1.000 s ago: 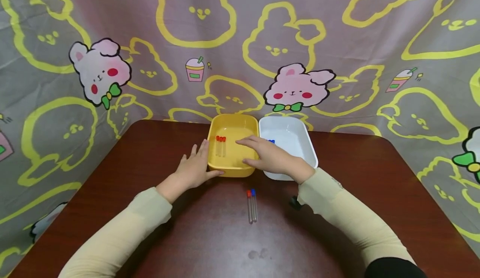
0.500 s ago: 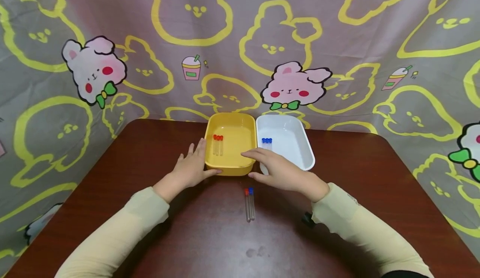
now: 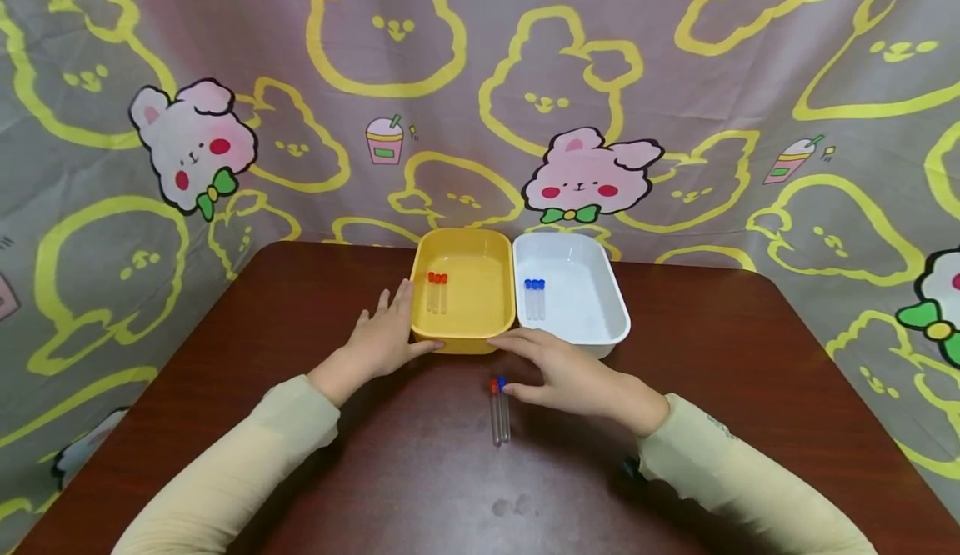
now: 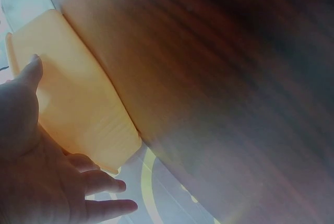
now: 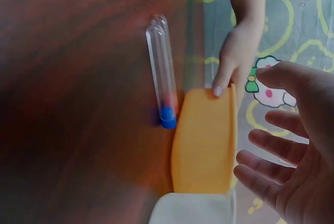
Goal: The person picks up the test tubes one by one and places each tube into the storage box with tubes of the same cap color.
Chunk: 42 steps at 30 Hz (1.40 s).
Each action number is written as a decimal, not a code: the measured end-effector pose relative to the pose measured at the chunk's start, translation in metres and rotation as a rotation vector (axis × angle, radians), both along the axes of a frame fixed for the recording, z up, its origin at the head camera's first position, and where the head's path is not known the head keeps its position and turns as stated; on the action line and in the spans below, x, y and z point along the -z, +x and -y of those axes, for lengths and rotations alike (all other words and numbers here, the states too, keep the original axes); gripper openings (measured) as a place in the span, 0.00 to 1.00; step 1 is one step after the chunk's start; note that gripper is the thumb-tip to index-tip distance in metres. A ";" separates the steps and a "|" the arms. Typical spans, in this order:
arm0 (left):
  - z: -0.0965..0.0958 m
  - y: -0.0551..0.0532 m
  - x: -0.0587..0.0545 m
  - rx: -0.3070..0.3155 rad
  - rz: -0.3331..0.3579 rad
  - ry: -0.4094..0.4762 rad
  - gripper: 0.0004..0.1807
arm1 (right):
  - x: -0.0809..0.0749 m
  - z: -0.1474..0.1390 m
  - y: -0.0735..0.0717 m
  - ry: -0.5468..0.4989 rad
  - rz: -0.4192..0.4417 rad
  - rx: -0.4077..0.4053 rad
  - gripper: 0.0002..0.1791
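A red-capped test tube (image 3: 495, 413) and a blue-capped test tube (image 5: 167, 114) lie side by side on the table in front of the trays. My right hand (image 3: 573, 376) hovers just above their capped ends, fingers spread and holding nothing. At the left front corner of the yellow tray (image 3: 465, 344), my left hand (image 3: 378, 342) rests with extended fingers along its side and the thumb at its front wall. Inside that tray stand or lie several red-capped tubes (image 3: 437, 295). The white tray (image 3: 611, 305) beside it holds several blue-capped tubes (image 3: 535, 299).
Both trays sit touching at the back of the dark wooden table (image 3: 337, 472). Behind them hangs a patterned curtain (image 3: 450, 63). A small dark object (image 3: 633, 467) shows under the right sleeve. Faint round marks (image 3: 515, 506) lie near the front.
My right hand has moved from above the yellow tray toward me, down to the two tubes on the table. The blue-capped tubes in the white tray came into view. My left hand stayed put.
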<state>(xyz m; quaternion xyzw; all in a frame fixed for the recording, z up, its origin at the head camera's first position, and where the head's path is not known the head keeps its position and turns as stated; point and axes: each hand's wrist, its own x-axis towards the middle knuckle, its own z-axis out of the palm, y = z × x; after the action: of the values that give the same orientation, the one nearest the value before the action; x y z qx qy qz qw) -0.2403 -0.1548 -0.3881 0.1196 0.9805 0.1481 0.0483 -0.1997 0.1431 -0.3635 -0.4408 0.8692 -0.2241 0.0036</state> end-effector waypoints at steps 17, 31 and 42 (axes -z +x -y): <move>0.000 0.001 0.000 -0.005 0.021 -0.010 0.65 | 0.024 0.000 0.012 0.094 -0.047 0.000 0.39; -0.001 0.003 -0.002 -0.002 0.017 -0.010 0.64 | 0.035 0.003 0.018 0.204 -0.096 0.032 0.50; -0.001 0.000 -0.001 0.001 0.018 -0.009 0.65 | 0.035 0.006 0.015 0.244 -0.110 0.050 0.50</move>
<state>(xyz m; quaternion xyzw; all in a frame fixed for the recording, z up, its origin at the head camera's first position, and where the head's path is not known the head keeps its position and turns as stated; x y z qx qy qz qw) -0.2399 -0.1541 -0.3870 0.1185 0.9807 0.1446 0.0577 -0.1848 0.1367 -0.3985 -0.4268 0.8996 -0.0924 0.0040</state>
